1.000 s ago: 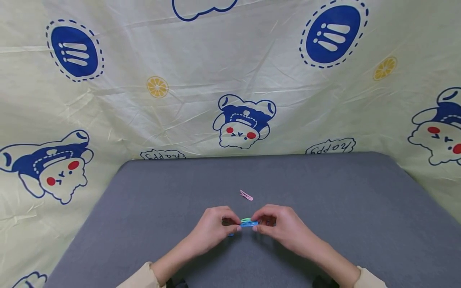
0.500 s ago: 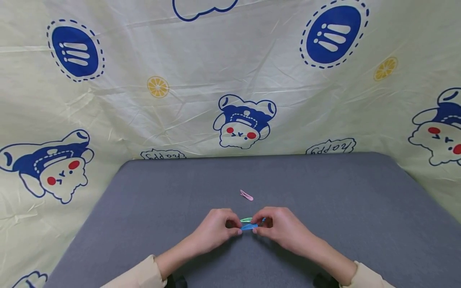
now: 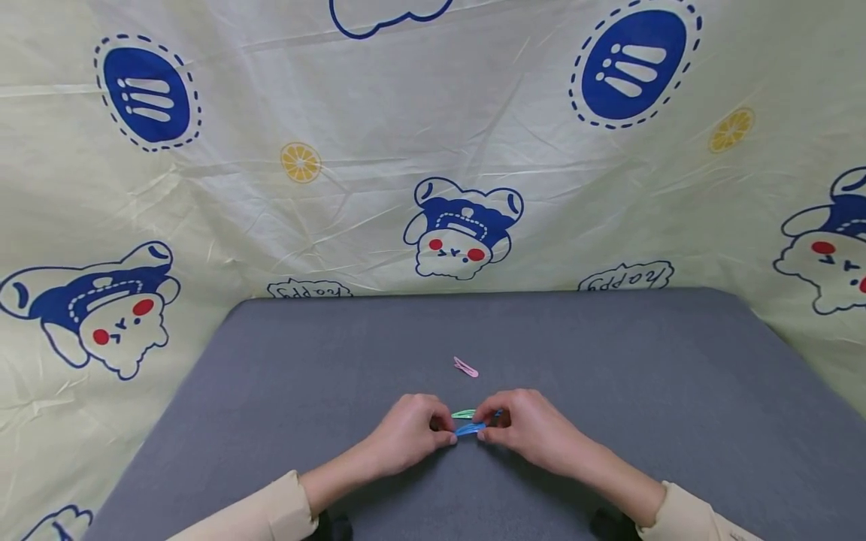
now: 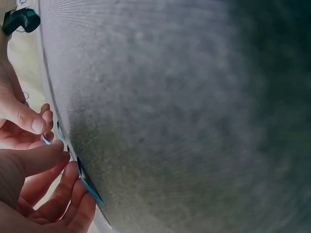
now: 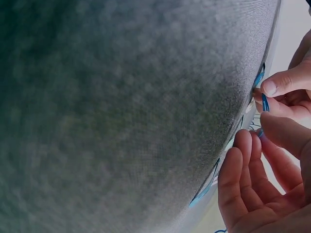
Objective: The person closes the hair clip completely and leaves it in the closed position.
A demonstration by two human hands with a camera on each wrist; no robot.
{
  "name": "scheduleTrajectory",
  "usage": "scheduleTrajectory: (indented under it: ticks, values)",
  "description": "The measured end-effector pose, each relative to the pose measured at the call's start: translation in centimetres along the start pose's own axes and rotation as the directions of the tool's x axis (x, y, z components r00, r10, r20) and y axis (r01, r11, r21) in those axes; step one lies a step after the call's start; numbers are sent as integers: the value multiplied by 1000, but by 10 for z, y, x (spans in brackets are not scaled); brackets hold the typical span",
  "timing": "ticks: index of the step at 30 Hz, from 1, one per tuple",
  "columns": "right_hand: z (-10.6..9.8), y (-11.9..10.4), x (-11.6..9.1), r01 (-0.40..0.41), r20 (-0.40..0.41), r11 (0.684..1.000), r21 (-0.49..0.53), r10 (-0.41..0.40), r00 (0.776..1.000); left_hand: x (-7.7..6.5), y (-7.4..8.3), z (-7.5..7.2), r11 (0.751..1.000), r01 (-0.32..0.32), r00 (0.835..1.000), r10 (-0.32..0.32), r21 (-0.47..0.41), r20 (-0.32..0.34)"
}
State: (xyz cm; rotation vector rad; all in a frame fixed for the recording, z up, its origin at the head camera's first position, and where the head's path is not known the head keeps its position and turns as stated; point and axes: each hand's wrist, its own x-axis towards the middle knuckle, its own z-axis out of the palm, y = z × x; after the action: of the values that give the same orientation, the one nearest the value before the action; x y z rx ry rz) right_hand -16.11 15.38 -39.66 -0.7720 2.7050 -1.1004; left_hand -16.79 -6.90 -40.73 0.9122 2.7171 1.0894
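Both hands meet over the grey table, pinching a blue snap hair clip [image 3: 470, 429] by its two ends. My left hand [image 3: 409, 432] has the left end and my right hand [image 3: 531, 428] the right end, each between thumb and fingers. Just behind it lies a green hair clip [image 3: 463, 414], partly covered by the right fingers. Farther back is a pink hair clip [image 3: 465, 367]. In the left wrist view, another blue clip [image 4: 90, 182] lies under the left fingers. The right wrist view has a blue clip [image 5: 205, 189] on the cloth beside the right hand.
Grey cloth covers the table [image 3: 325, 353], which has rounded far corners. A pale printed sheet [image 3: 365, 218] hangs behind it and along both sides. Dark wrist devices show under both sleeves.
Both hands have come slightly toward the person with the blue hair clip, which now stands apart from the green one. A blue bit under the left hand has gone from the head view.
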Motion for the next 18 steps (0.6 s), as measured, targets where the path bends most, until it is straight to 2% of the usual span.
scheduleTrajectory:
  ticks: [9, 18]
  values:
    - [1, 4, 4, -1, 31, 999, -51, 2, 1000, 1, 3, 3, 997, -12, 1000, 13, 82, -5]
    - [3, 7, 5, 1, 48, 1000, -14, -1, 999, 0, 1, 4, 994, -30, 999, 33, 103, -29]
